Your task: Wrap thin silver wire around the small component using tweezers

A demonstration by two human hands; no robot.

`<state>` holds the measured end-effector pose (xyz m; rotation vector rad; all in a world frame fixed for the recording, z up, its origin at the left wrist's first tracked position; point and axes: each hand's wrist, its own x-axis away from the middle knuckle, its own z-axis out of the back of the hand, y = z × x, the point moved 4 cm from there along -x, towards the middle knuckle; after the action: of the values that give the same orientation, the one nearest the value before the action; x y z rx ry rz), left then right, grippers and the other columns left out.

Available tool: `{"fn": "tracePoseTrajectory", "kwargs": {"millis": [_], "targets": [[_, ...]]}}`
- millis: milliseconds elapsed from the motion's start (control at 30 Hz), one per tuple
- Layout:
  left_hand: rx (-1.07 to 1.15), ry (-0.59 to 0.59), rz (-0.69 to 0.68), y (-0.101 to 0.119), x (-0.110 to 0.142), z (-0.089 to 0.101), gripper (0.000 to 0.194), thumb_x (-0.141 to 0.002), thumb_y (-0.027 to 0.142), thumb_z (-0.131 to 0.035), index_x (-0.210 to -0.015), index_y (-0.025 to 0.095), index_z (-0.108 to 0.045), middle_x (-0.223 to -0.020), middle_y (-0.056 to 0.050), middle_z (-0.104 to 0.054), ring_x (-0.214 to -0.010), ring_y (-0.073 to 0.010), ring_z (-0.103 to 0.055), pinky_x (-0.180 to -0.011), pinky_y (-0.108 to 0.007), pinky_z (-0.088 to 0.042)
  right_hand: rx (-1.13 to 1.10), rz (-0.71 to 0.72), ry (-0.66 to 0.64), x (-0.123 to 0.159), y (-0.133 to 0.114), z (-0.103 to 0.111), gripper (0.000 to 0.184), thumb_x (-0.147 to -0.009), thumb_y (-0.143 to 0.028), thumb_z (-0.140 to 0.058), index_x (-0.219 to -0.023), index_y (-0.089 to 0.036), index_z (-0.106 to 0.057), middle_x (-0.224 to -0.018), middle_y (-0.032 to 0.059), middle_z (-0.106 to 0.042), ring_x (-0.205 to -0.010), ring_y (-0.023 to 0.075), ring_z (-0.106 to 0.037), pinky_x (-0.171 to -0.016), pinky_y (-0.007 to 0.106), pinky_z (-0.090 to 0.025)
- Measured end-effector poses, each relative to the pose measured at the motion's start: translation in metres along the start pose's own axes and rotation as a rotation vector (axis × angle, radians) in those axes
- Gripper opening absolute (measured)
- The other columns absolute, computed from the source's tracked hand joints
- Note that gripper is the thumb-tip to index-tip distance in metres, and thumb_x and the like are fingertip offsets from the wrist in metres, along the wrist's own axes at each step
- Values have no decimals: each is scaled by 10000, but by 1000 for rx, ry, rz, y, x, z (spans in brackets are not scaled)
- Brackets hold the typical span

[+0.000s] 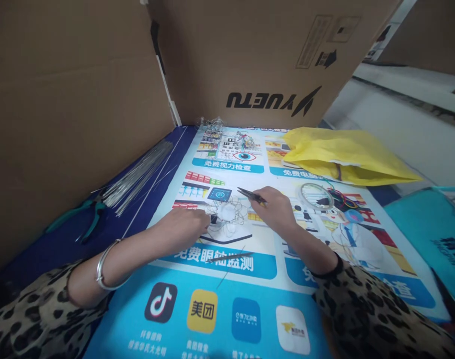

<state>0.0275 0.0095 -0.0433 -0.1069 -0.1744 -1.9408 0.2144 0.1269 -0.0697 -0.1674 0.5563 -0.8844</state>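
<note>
My left hand rests on the printed poster, fingers closed on the edge of a small looped wire piece with a white centre. My right hand is closed round thin dark pliers whose tips point left, just above the wire piece. A silver bangle circles my left wrist. Both sleeves are leopard print.
A bundle of straight silver wires and green-handled pliers lie at the left. A yellow bag, a coil of wire with coloured bands and a teal bag sit right. Cardboard walls stand behind. Loose wire pieces lie nearer me.
</note>
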Motion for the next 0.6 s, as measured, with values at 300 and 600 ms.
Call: {"fn": "tracePoseTrajectory", "kwargs": {"millis": [300,600], "targets": [[-150,80,-67,3,15,5,167,-815,83,-375,-856,158,-519,-637,-67,-607,-474,-181,-543,-420,-265,-269,-63,-3,33,0,-1,1,170,-785,-293,-522,-838,-198,-653,-799,21,-636,-775,145,-577,-712,252,-436],[-82,238,3,0,13,53,174,-885,285,-396,-894,199,-546,-674,-18,-613,-545,-151,-562,-473,-246,-298,-347,28,96,-2,-12,17,137,-771,-263,-551,-802,-179,-654,-769,22,-638,-704,124,-561,-664,245,-431]]}}
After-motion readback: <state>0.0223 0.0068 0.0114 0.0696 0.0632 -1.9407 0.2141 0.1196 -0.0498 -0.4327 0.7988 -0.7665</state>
